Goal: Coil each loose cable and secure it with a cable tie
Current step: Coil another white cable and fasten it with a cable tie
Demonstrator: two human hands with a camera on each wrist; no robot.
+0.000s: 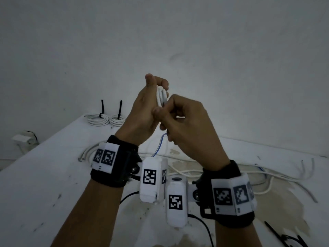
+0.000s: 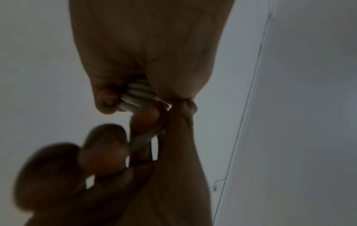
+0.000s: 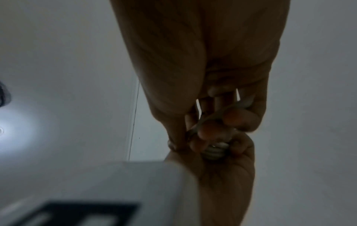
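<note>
Coil [image 1: 161, 97]: gripped in left hand [image 1: 142, 111]. Right hand [image 1: 187, 125], at 4 o'clock, pinches its cable tail [image 1: 161, 144].

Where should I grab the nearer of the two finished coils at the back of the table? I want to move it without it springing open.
Judging from the head view, grip the tied coil across its bundled turns right at the black cable tie, coming from above. The tie's tail stands upright, and the coil lies flat on the table, so its rim is open to a pinch.
</note>
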